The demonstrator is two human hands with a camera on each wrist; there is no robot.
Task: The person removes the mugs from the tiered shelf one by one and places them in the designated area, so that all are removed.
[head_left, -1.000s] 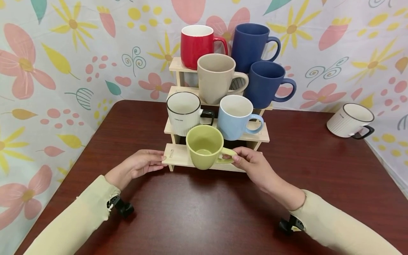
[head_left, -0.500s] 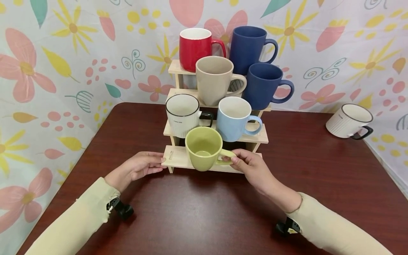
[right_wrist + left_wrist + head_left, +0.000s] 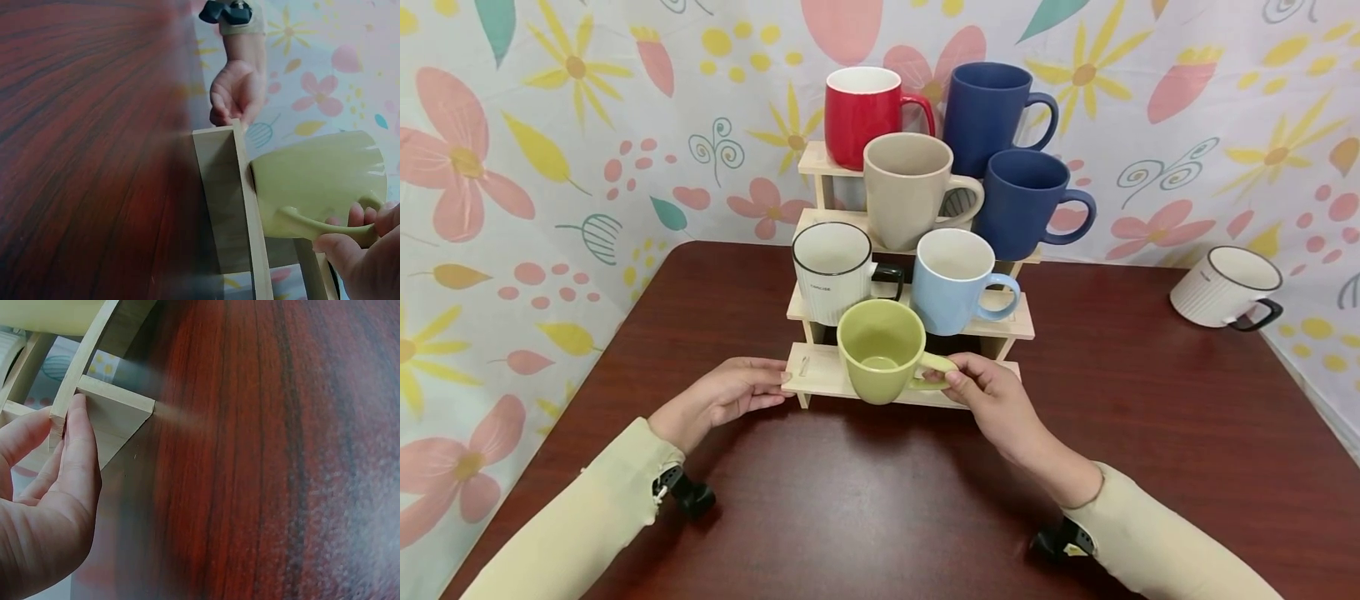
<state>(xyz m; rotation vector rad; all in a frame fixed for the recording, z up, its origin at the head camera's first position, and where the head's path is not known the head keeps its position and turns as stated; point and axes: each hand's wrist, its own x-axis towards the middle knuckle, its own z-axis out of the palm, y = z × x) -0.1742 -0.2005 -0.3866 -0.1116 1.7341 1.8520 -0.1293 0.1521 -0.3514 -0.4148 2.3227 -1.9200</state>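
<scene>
Head cam: our right hand [image 3: 996, 404] pinches the green mug [image 3: 882, 353], left hand [image 3: 727, 393] the rack [image 3: 822, 377]; a yank could topple that mug.

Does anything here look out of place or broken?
One thing: a white ribbed mug with a black rim and handle sits alone on the right side of the dark reddish-brown table, which looks odd because the other seven mugs are grouped at the pale wooden tiered rack. I see no spill or breakage.
</scene>
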